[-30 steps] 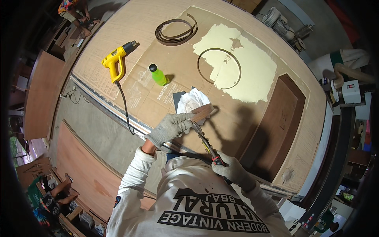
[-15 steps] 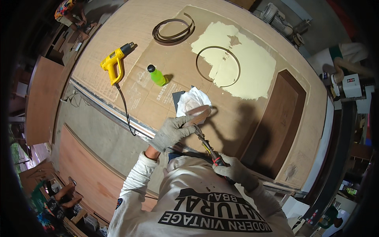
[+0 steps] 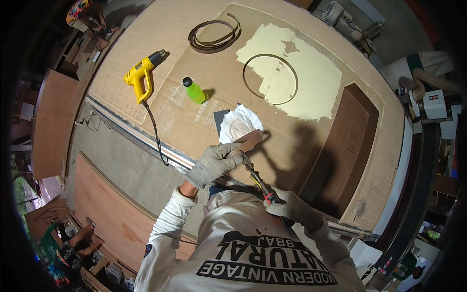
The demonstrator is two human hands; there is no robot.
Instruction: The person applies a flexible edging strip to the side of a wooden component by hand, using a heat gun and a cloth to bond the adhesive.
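The person stands at the near edge of a big workbench (image 3: 146, 48) covered with flattened cardboard, both hands in grey knitted gloves. The left hand (image 3: 214, 163) is curled around a short strip of brown wood trim (image 3: 247, 142), fingers wrapped over its near end so the strip juts out toward the middle of the bench, just above the cardboard. The right hand (image 3: 292, 208) is closed around the red and yellow handles of a pair of pliers (image 3: 258, 181), close to the chest, and the tool's nose reaches up to the strip right beside the left glove; whether its tips actually pinch the wood I cannot tell. Just behind the strip lies a crumpled white rag (image 3: 238, 121) on a dark sheet. Farther out stands a small green bottle (image 3: 194, 91) with a black cap, and to its left a yellow heat gun (image 3: 141, 75) lies on its side, its black cord trailing over the bench edge. Well beyond are a loose hoop of dark edging (image 3: 270, 80) on a pale yellow patch, and a coil of the same edging (image 3: 214, 36) near the far side
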